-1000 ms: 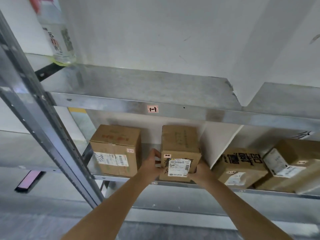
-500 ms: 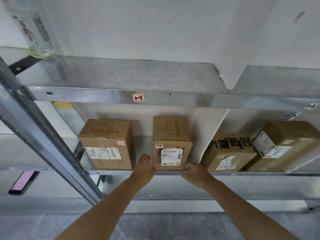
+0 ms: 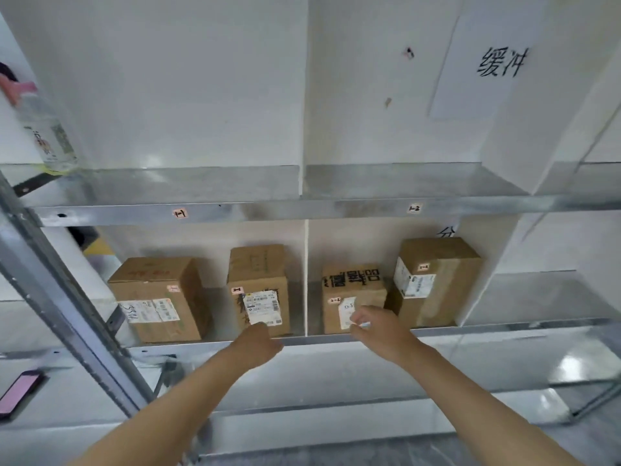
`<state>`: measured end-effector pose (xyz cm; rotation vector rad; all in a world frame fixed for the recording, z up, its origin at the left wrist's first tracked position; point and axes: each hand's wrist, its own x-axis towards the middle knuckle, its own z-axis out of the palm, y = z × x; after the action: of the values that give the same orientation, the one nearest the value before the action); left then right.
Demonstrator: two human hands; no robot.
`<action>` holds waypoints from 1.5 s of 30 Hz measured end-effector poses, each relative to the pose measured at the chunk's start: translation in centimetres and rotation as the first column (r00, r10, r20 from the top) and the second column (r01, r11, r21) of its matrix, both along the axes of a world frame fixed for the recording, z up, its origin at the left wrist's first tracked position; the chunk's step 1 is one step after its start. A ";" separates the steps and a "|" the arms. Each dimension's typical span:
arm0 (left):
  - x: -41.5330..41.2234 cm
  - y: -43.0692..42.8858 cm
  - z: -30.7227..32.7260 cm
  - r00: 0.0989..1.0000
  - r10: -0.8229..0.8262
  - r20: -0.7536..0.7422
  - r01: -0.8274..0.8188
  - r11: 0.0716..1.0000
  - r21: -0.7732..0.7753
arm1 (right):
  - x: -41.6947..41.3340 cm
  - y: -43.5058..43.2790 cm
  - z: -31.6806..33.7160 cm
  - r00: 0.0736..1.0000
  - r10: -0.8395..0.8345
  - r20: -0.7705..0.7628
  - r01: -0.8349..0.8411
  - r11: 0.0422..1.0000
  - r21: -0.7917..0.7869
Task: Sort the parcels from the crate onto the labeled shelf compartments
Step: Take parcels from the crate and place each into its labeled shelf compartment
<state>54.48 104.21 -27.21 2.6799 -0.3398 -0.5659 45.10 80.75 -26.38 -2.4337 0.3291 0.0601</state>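
A metal shelf rack (image 3: pixel 336 210) filled the frame, its slanted upright post (image 3: pixel 67 314) crossing the left side. A thin white divider (image 3: pixel 306 277) at the centre split the middle level into two compartments. On the front rail above, a small tag (image 3: pixel 179 213) sat over the left compartment and a second tag (image 3: pixel 414 208) over the right one.

The four parcels all stood on the middle level. In the left compartment, a wide brown parcel (image 3: pixel 158 297) stood left of centre, and a narrower upright parcel (image 3: pixel 258 280) with a white shipping label stood just beside the divider. In the right compartment, a tall parcel (image 3: pixel 440 277) stood at the right, and a low parcel (image 3: pixel 353 287) with black print on top stood close to the divider.

Two bare forearms reached up from the bottom of the frame. The left hand (image 3: pixel 257 344) was at the shelf's front edge, just under the narrow parcel's label, its back to the camera and its fingers folded out of sight, so I cannot tell its grip. The right hand (image 3: pixel 379 331) hung before the low parcel, fingers loosely bent and gripping nothing; whether it touched the box was too blurred to tell.

A clear bottle (image 3: pixel 47 129) stood on the upper level at upper left. A pink phone (image 3: pixel 20 391) lay at lower left.
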 end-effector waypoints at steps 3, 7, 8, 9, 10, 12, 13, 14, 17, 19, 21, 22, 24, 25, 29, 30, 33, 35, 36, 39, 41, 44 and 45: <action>-4.3 -7.1 3.7 0.974 -0.202 0.106 0.213 0.970 -0.114 | -4.3 -3.8 2.0 1.000 -0.018 0.013 0.019 0.999 -0.045; -9.2 -16.1 7.1 0.832 -0.346 0.434 0.395 0.918 -0.026 | -11.4 -9.8 4.3 0.994 -0.104 0.043 0.109 0.985 -0.137; -10.5 -18.0 7.4 0.796 -0.360 0.487 0.418 0.909 -0.010 | -13.4 -11.4 4.9 0.987 -0.146 0.070 0.155 0.976 -0.154; -11.7 -19.8 7.5 0.770 -0.380 0.512 0.450 0.893 -0.013 | -15.4 -13.0 5.5 0.976 -0.191 0.103 0.206 0.963 -0.173; -12.9 -21.5 7.5 0.753 -0.408 0.516 0.486 0.874 -0.018 | -17.3 -14.6 6.2 0.963 -0.236 0.131 0.258 0.947 -0.192; -15.1 -25.1 8.0 0.704 -0.475 0.527 0.558 0.830 0.001 | -21.0 -17.7 7.6 0.936 -0.314 0.160 0.344 0.913 -0.218; -15.9 -27.0 8.4 0.673 -0.504 0.542 0.599 0.801 0.001 | -22.7 -19.1 8.3 0.920 -0.351 0.174 0.384 0.896 -0.222; -16.7 -28.9 9.1 0.649 -0.523 0.553 0.639 0.769 -0.022 | -24.4 -20.6 9.0 0.902 -0.388 0.187 0.425 0.875 -0.231; -19.2 -34.8 11.9 0.581 -0.570 0.581 0.748 0.656 -0.103 | -29.3 -24.3 10.9 0.841 -0.487 0.235 0.538 0.799 -0.270; -21.2 -38.8 13.5 0.506 -0.601 0.619 0.811 0.575 -0.106 | -32.5 -26.3 12.0 0.793 -0.542 0.278 0.607 0.738 -0.294; -23.8 -42.9 14.6 0.436 -0.633 0.640 0.868 0.484 -0.112 | -35.5 -28.3 12.8 0.750 -0.591 0.298 0.661 0.683 -0.311; -25.2 -45.0 14.8 0.406 -0.651 0.642 0.891 0.439 -0.118 | -37.0 -29.3 13.1 0.734 -0.612 0.295 0.680 0.658 -0.325; -28.0 -48.8 14.9 0.357 -0.691 0.628 0.922 0.367 -0.121 | -39.5 -31.4 13.4 0.715 -0.649 0.260 0.695 0.619 -0.365; -29.3 -50.7 14.7 0.326 -0.710 0.624 0.936 0.336 -0.107 | -40.8 -32.6 13.5 0.709 -0.664 0.236 0.695 0.605 -0.388; -33.0 -58.1 14.3 0.226 -0.751 0.620 0.971 0.226 -0.079 | -45.0 -38.4 13.7 0.661 -0.729 0.179 0.712 0.532 -0.459; -33.7 -60.0 14.4 0.206 -0.753 0.625 0.977 0.192 -0.090 | -45.8 -40.0 13.8 0.638 -0.749 0.179 0.727 0.508 -0.462; -35.2 -66.1 15.3 0.164 -0.731 0.663 0.986 0.111 -0.122 | -47.5 -44.9 14.4 0.557 -0.796 0.235 0.788 0.419 -0.450; -36.0 -70.2 15.7 0.173 -0.739 0.651 0.983 0.084 -0.166 | -48.0 -48.3 14.8 0.531 -0.806 0.261 0.809 0.392 -0.437; -36.3 -72.1 15.7 0.179 -0.753 0.633 0.979 0.077 -0.187 | -48.2 -50.0 14.9 0.518 -0.813 0.265 0.821 0.386 -0.422; -37.3 -78.1 14.9 0.162 -0.790 0.591 0.979 0.053 -0.198 | -49.0 -54.8 14.7 0.463 -0.844 0.269 0.857 0.350 -0.377; -38.0 -81.9 14.2 0.148 -0.806 0.573 0.979 0.039 -0.198 | -50.0 -57.5 13.9 0.428 -0.863 0.269 0.877 0.325 -0.354; -39.6 -86.9 13.0 0.179 -0.832 0.525 0.965 0.044 -0.259 | -52.3 -61.0 12.3 0.374 -0.894 0.246 0.901 0.288 -0.325; -40.3 -88.3 12.6 0.187 -0.842 0.507 0.961 0.050 -0.271 | -53.2 -62.0 11.8 0.355 -0.906 0.232 0.908 0.275 -0.316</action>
<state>14.20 15.94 -14.62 1.5529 -2.0611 -0.3469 -8.11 18.74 -14.53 -2.1957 1.8812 -0.5940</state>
